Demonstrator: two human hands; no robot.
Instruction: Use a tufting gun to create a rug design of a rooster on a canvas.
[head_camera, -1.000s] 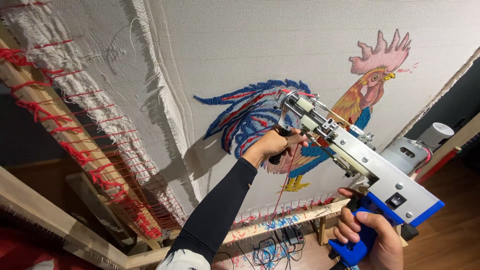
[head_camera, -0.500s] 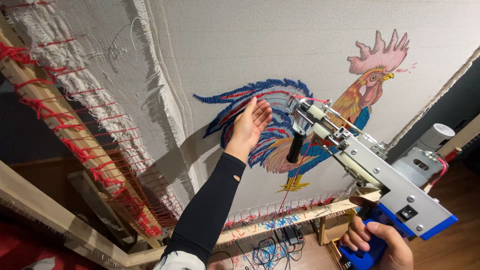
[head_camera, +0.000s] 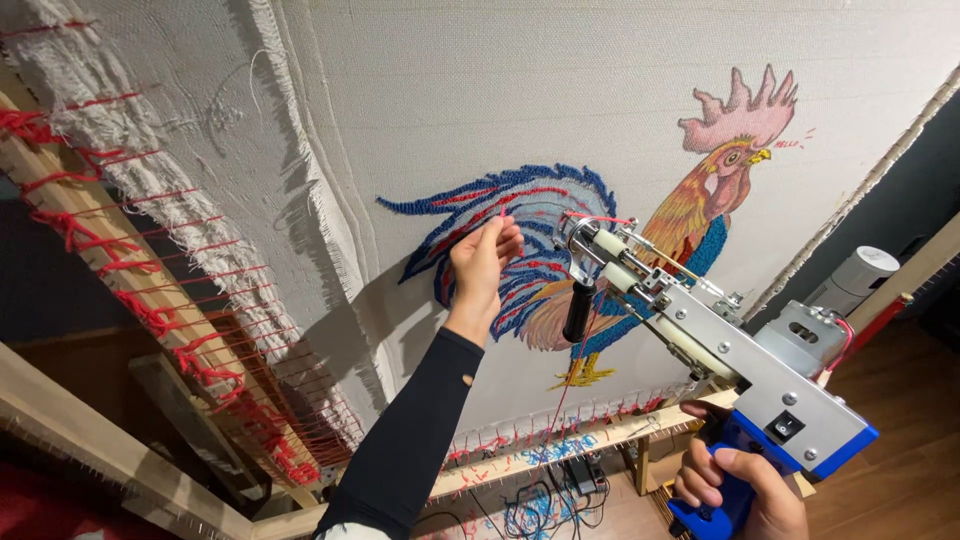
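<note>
The right hand (head_camera: 735, 490) is wrapping its fingers around the blue grip of a tufting gun (head_camera: 720, 365), low in the right corner of the view, and is holding the tool angled up and to the left so that its needle end is lying just in front of the stretched backing cloth (head_camera: 480, 90). The gun's silver body is reaching from the hand toward the tufted rooster (head_camera: 640, 250), with its black front handle (head_camera: 578, 312) hanging free below the nose, not being gripped by either hand. The left hand (head_camera: 483, 268), on a black-sleeved arm, is reaching up to the cloth just left of the gun's tip, with thumb and fingertips pressed together and pinching a thin red yarn (head_camera: 490, 222) at the blue and red tail feathers. The pinched yarn is sitting above the knuckles, close against the cloth; whether it is touching the pile cannot be told. A further stretch of red yarn is looping over the top of the gun's nose, near the left hand but apart from it. The wooden frame (head_camera: 90, 240) is running along the left edge, with red lacing holding the frayed cloth border.
</note>
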